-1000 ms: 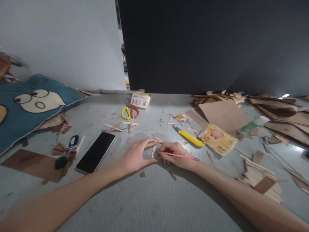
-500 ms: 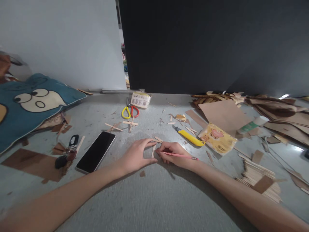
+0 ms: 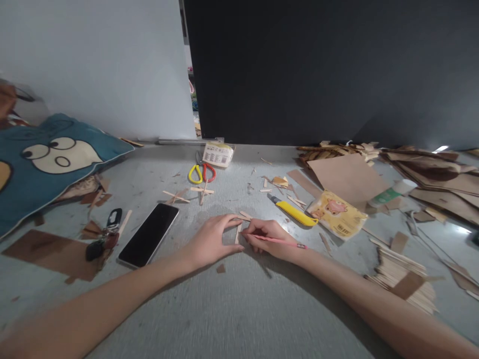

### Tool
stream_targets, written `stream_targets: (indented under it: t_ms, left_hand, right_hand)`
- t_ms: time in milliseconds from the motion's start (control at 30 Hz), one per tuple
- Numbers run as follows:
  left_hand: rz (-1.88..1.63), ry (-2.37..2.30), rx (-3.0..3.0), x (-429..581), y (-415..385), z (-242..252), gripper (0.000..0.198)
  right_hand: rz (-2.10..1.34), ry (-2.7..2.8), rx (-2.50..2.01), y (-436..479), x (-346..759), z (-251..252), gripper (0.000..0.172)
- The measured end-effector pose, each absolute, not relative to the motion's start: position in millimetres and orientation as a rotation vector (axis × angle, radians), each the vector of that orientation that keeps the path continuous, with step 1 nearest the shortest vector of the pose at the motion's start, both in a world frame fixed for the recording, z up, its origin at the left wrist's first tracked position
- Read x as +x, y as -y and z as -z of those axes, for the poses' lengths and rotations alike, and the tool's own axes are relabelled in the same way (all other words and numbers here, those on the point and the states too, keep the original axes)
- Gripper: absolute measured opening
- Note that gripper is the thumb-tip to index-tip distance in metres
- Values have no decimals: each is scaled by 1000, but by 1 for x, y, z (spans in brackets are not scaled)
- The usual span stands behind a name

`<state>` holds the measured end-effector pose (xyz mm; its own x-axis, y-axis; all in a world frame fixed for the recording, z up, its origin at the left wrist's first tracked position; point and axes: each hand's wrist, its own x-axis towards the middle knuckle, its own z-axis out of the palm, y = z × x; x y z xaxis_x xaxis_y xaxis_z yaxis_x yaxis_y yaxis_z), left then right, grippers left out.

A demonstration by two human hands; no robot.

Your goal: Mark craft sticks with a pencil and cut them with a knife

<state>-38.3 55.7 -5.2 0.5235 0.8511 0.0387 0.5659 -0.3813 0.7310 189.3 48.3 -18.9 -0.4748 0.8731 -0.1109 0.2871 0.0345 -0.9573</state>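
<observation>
My right hand [image 3: 268,238] is closed around a pink pencil [image 3: 279,241], its tip down at a short wooden craft stick [image 3: 238,233] lying on the grey table. My left hand [image 3: 215,237] curves round the same stick from the left, thumb at the near end and fingers at the far end, steadying it. Another craft stick [image 3: 245,215] lies just beyond the fingertips, partly hidden by my hands. Farther off are two joined star-like stick shapes, one of them a crossed stick piece [image 3: 203,190].
A black phone [image 3: 149,236] and keys [image 3: 105,239] lie left. Scissors [image 3: 202,173] are at the back. Right are a yellow utility knife [image 3: 295,212], a yellow packet [image 3: 337,214], a glue stick [image 3: 392,193] and piled craft sticks [image 3: 400,271]. A blue cushion [image 3: 56,164] rests far left.
Almost nothing differs. Both hands, the pencil and the short stick keep practically the same positions.
</observation>
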Motion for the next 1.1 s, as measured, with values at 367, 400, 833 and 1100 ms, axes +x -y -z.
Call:
stream_targets:
  t_ms: [367, 400, 833, 1100]
  left_hand:
    - [-559, -1137, 2102, -38, -56, 4, 64]
    - [-561, -1138, 2103, -38, -56, 5, 65]
    - [-552, -1131, 2067, -37, -55, -1, 62]
    - [-558, -1141, 2082, -37, -55, 2, 63]
  right_hand:
    - [-1435, 1810, -1170, -49, 189, 24, 23]
    - [-1437, 1804, -1172, -49, 189, 25, 24]
    - [-1411, 1822, -1153, -48, 189, 24, 21]
    - [-1414, 1823, -1141, -48, 189, 24, 22]
